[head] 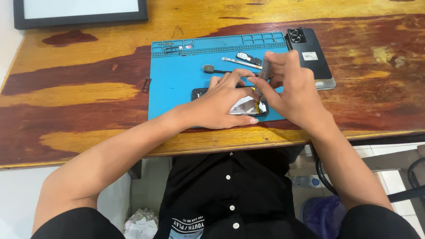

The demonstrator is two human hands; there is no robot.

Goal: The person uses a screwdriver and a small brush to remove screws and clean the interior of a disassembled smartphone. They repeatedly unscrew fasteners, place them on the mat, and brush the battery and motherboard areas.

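Observation:
An opened phone (248,107) lies on a blue work mat (177,84), its silver battery showing. My left hand (223,104) lies flat over the phone and holds it down. My right hand (290,86) grips a grey screwdriver (264,73) upright, its tip down on the phone's right part. On the mat behind the hands lie metal tweezers (241,62), a small black part (248,57) and a round-headed black tool (212,69).
A dark phone back cover (310,51) rests on a second device at the mat's right edge. The mat's top compartments hold small parts (175,48). A black-framed board (79,13) stands at the far left of the wooden table (66,93).

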